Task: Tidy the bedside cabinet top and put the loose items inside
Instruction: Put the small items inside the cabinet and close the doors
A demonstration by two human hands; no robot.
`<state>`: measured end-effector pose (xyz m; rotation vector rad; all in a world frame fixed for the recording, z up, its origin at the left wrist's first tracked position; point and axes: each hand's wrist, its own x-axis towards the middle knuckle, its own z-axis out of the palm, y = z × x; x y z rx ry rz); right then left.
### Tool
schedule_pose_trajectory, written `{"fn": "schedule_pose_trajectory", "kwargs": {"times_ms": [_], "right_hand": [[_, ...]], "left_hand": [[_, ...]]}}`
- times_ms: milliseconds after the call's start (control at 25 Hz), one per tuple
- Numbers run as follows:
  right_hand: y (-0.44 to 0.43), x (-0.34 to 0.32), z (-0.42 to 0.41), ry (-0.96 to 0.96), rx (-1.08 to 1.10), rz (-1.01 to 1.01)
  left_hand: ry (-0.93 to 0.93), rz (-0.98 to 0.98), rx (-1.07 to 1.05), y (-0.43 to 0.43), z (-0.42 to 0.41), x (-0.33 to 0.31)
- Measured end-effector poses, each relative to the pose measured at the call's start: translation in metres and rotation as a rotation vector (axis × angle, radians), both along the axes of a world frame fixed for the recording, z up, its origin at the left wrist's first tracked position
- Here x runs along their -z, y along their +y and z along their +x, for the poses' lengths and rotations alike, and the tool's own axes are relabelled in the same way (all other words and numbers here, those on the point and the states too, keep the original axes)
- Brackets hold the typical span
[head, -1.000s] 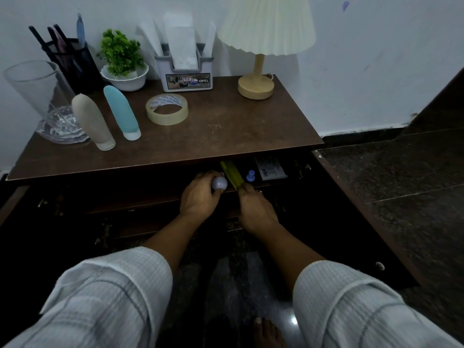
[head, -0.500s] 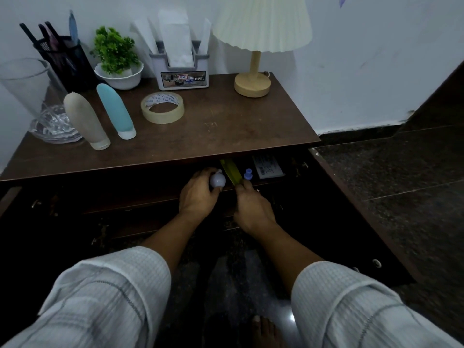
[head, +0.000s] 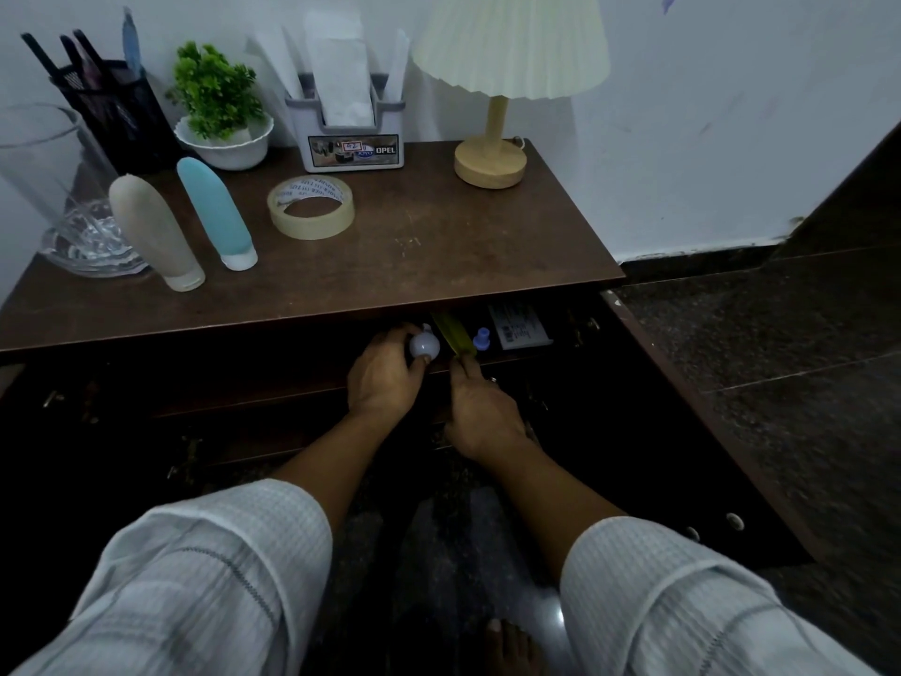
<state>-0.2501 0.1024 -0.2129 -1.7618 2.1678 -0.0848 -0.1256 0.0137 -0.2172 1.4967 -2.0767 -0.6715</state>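
While left hand (head: 385, 383) grips it, ball (head: 423, 344) looks pale, round.

Pale bulb (head: 424, 344) inside cabinet (head: 439, 246), tape roll (head: 312, 230) atop

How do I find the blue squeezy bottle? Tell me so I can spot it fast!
Look at the brown cabinet top, on its left side, in front of the little green plant. Two squeezy bottles stand cap-down side by side there. The blue bottle is the right-hand one, sky blue with a white cap, while the beige bottle next to it is pale all over.
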Motion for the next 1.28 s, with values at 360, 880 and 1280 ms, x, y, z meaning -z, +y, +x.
{"fn": "schedule_pose_trajectory", "kwargs": {"times_ms": [360, 880, 1280], "right_hand": [[-0.004, -0.001, -0.002, -0.124, 0.036, -0.010], [0.032, -0.107, 0.027, -0.081, -0.058, -0.112], [0.005, -0.181, 0.074, -0.177, -0.120, -0.423]], "left_hand": [[0.005, -0.007, -0.008, 0.000, -0.003, -0.003], [-0.290, 0.183, 0.223, 0.058, 0.064, -0.106], [-0.075, 0.002, 0.027, 0.053, 0.133, -0.188]]}}
